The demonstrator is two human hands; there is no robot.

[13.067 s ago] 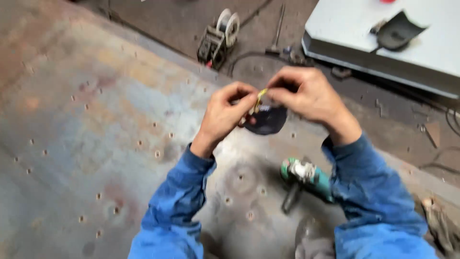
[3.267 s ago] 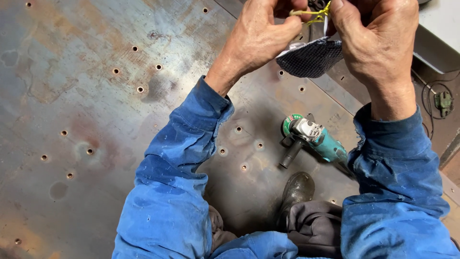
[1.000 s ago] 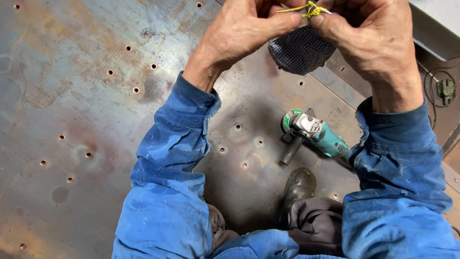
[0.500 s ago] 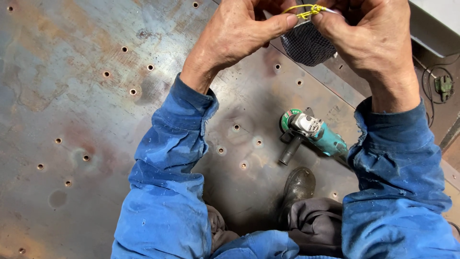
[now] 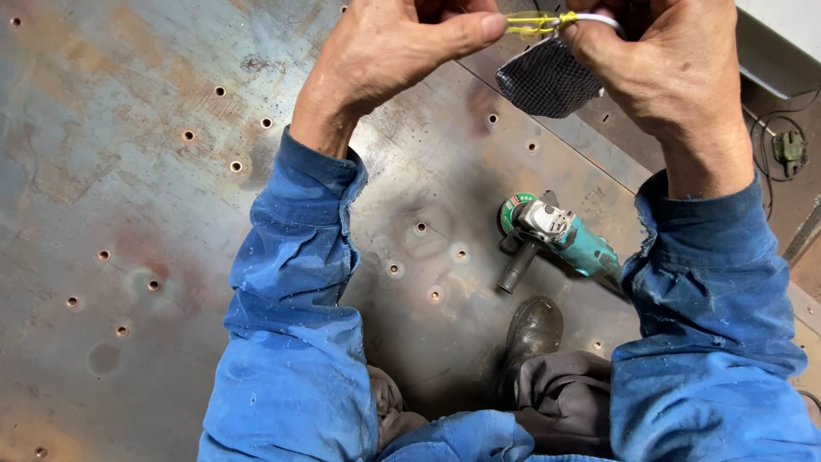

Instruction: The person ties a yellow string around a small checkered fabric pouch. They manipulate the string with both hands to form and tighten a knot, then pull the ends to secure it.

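My left hand (image 5: 393, 51) and my right hand (image 5: 663, 64) are raised at the top of the head view, fingers pinched on a thin yellow string (image 5: 534, 23) stretched between them. A dark checked cloth piece (image 5: 547, 81) hangs below the string, close to my right hand's fingers. Both arms wear blue sleeves. A teal angle grinder (image 5: 556, 235) with a black side handle lies on the steel plate (image 5: 128, 197) below my hands, untouched.
The rusty steel plate has several drilled holes scattered over it. My dark boot (image 5: 530, 334) stands on it near the grinder. At the right edge lie a black cable and a small green clamp-like part (image 5: 788, 147).
Both hands have risen slightly toward the top of the view with the string and cloth. The grinder has not moved.
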